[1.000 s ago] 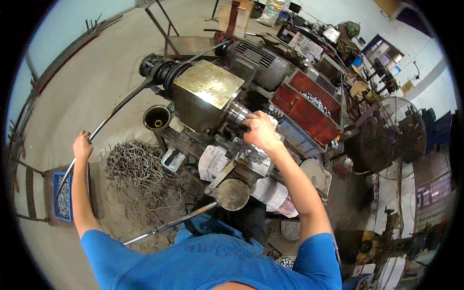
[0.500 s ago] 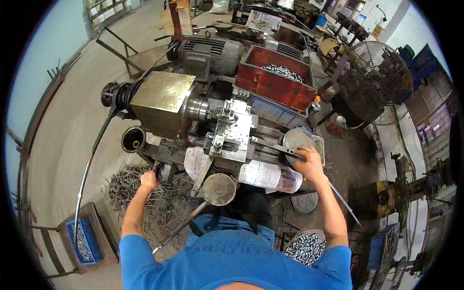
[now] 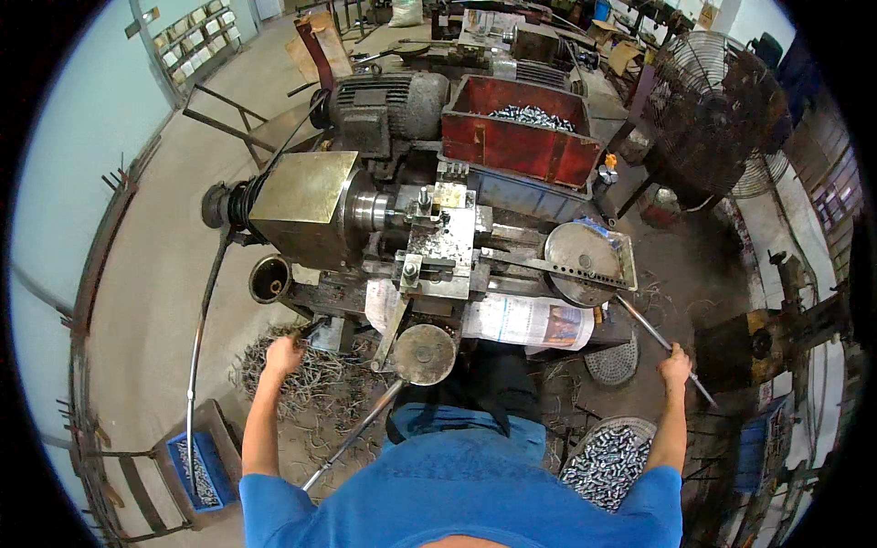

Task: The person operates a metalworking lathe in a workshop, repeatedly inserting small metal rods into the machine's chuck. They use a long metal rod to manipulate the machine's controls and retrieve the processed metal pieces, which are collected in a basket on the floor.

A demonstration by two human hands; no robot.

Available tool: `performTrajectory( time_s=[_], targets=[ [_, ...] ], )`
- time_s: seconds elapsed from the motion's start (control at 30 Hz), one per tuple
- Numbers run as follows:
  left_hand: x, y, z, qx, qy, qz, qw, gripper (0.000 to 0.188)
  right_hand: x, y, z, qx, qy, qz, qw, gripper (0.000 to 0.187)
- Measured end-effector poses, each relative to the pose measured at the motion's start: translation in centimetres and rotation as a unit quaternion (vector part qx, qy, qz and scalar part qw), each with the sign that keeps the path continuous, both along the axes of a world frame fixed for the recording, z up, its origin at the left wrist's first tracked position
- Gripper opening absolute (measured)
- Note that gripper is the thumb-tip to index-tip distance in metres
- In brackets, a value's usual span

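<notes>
My right hand (image 3: 676, 365) is closed around a long metal lever (image 3: 644, 321) that slants out from beneath a round metal disc (image 3: 585, 259). Over on the left, my left hand (image 3: 285, 354) grips a short dark handle (image 3: 313, 327) at the front of the lathe. Between the hands sits the lathe's metal tool slide (image 3: 438, 239), facing the round chuck (image 3: 370, 211) on the headstock (image 3: 306, 205). A flat perforated bar (image 3: 539, 264) runs from the slide across the disc. Closer to me, a second lever (image 3: 352, 437) joins a smaller disc (image 3: 424, 354).
Small metal parts fill a red box (image 3: 521, 137) behind the lathe, a round basket (image 3: 610, 464) at lower right and a blue bin (image 3: 196, 475) at lower left. Metal shavings (image 3: 297, 379) lie beneath my left hand. A large fan (image 3: 713, 119) stands at far right.
My right hand has left the perforated bar by the large disc and moved right and nearer, onto the long lever. My left hand stays at its handle. The whole view has shifted slightly.
</notes>
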State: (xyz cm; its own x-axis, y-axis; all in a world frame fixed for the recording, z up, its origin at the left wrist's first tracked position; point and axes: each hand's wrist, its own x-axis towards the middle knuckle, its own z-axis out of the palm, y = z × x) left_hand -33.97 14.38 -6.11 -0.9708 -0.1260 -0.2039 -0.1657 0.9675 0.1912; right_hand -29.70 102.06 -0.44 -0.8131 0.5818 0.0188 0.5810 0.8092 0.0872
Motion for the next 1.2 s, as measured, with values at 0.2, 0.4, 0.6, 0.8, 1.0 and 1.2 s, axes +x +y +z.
performTrajectory(
  time_s=[0.2, 0.4, 0.6, 0.8, 1.0, 1.2],
  targets=[
    [4.7, 7.0, 7.2, 0.274, -0.074, -0.055, 0.957, 0.044, 5.1, -4.4, -1.9, 0.023, 0.129, 0.071, 0.989, 0.024],
    [9.3, 14.6, 11.1, 0.386, -0.109, -0.111, 0.909, 0.053, 11.3, -16.1, -1.4, -0.079, 0.119, 0.013, 0.990, 0.035],
    [9.4, 17.4, 9.1, 0.253, -0.077, -0.120, 0.957, 0.033, 11.7, -23.6, 1.2, -0.201, 0.162, -0.035, 0.966, 0.035],
    [9.3, 17.3, 8.4, 0.258, -0.095, -0.111, 0.955, 0.025, 11.4, -24.6, 2.6, -0.221, 0.132, -0.063, 0.964, 0.038],
    [9.6, 17.5, 8.3, 0.256, -0.099, -0.086, 0.958, 0.019, 11.4, -23.3, 1.3, -0.181, 0.134, -0.024, 0.974, 0.042],
    [9.8, 17.6, 9.0, 0.268, -0.131, -0.076, 0.951, 0.019, 9.4, -10.3, -2.1, 0.019, 0.052, 0.040, 0.998, 0.047]
  ],
)
